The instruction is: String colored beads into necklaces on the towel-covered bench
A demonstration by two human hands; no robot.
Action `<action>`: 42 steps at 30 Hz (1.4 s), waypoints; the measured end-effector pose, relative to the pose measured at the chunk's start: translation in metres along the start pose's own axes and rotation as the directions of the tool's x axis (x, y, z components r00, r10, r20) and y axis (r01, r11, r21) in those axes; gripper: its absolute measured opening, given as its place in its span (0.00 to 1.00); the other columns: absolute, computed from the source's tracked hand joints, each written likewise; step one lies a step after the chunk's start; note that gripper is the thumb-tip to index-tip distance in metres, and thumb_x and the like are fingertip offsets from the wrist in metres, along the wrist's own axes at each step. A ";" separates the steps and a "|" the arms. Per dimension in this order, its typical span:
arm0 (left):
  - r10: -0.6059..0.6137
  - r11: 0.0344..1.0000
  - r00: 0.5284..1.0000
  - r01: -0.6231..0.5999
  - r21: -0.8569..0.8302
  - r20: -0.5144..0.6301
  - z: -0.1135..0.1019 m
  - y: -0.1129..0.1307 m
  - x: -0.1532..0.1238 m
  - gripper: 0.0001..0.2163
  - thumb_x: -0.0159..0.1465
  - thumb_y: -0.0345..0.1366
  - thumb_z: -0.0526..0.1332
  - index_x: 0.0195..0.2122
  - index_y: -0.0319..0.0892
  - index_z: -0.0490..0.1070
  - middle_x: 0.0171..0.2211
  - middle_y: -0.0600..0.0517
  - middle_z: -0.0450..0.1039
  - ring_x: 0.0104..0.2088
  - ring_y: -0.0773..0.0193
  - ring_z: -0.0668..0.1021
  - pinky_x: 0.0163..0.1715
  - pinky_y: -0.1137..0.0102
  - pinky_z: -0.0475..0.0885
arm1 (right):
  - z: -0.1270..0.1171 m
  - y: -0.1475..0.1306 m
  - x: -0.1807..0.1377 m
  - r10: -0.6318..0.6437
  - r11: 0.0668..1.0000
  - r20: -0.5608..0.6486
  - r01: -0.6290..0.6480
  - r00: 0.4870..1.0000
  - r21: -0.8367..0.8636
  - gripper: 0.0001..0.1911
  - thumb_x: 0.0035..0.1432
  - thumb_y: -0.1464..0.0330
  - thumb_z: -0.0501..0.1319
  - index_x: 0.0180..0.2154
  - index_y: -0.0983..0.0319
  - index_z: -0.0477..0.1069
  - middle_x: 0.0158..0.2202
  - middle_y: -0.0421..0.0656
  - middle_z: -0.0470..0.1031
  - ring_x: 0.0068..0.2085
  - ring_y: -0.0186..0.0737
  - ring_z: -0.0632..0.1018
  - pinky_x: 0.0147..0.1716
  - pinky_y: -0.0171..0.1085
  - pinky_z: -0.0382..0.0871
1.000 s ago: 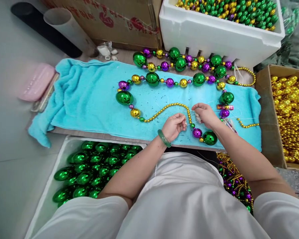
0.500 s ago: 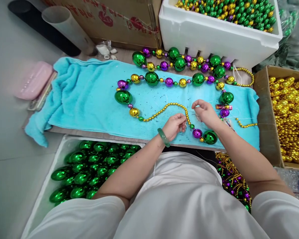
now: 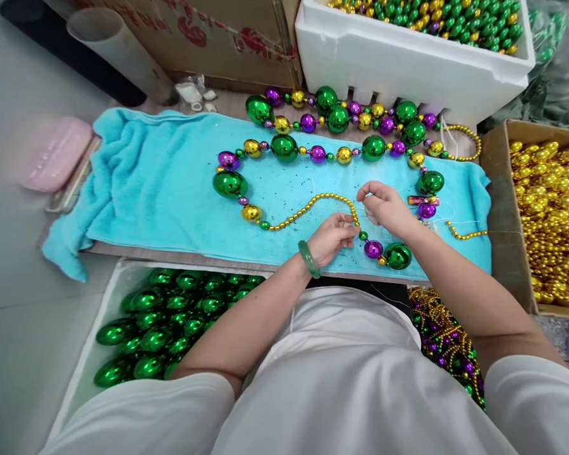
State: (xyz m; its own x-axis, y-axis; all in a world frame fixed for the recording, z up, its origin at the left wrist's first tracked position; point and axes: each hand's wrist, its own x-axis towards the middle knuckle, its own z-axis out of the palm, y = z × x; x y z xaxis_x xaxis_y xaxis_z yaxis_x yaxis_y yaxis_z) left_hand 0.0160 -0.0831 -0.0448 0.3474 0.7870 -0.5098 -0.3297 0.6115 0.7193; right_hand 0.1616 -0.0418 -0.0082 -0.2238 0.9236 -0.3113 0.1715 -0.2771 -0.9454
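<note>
A bead necklace in green, purple and gold lies in a loop on the turquoise towel. My left hand, with a green bangle at the wrist, is at the necklace where small gold beads meet a green one; its thumb and fingertips close on the strand there. Just right of it and slightly farther away, my right hand is raised over the towel with thumb and forefinger pinched. A thin pale thread runs near those fingertips, but its end is hard to make out.
Another bead strand lies along a white foam box of beads. A carton of gold beads stands right. Large green beads fill a tray at lower left. A small tube lies beyond my right forearm.
My left thumb and fingers have opened out a little and shifted to the gold beads beside the green bead. My right hand stays pinched, nearly in place. The view has shifted slightly.
</note>
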 end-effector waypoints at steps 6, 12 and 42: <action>0.061 0.848 0.998 -0.067 0.525 0.029 -0.001 0.002 0.007 0.05 0.52 0.34 0.64 0.25 0.38 0.71 0.22 0.55 0.69 0.21 0.72 0.66 0.22 0.74 0.62 | 0.001 0.001 -0.004 -0.084 0.993 0.018 0.085 0.996 -0.080 0.07 0.47 0.75 0.51 0.30 0.61 0.63 0.13 0.30 0.51 0.16 0.29 0.53 0.17 0.31 0.46; 0.145 0.659 0.987 -0.145 0.738 0.065 0.000 0.012 0.004 0.08 0.53 0.34 0.64 0.19 0.39 0.71 0.15 0.56 0.63 0.19 0.72 0.62 0.20 0.73 0.53 | 0.001 -0.006 -0.014 -0.160 0.933 0.018 0.157 0.987 -0.325 0.08 0.50 0.75 0.49 0.32 0.61 0.64 0.16 0.33 0.57 0.19 0.31 0.58 0.22 0.32 0.50; 0.274 0.637 0.887 -0.458 0.620 0.373 -0.025 0.038 -0.011 0.01 0.51 0.31 0.66 0.24 0.44 0.77 0.25 0.51 0.69 0.28 0.65 0.67 0.32 0.71 0.62 | -0.031 0.008 0.008 0.224 0.954 0.385 -0.120 0.895 -0.274 0.07 0.44 0.71 0.62 0.31 0.65 0.72 0.26 0.39 0.72 0.22 0.29 0.64 0.21 0.32 0.57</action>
State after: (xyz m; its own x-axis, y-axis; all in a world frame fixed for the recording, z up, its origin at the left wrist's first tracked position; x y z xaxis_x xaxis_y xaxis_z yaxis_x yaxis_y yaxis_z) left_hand -0.0226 -0.0668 -0.0235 0.5453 0.8345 -0.0792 0.1752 -0.0211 0.9843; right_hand 0.1911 -0.0288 -0.0152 -0.5319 0.6627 -0.5272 0.4536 -0.3028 -0.8382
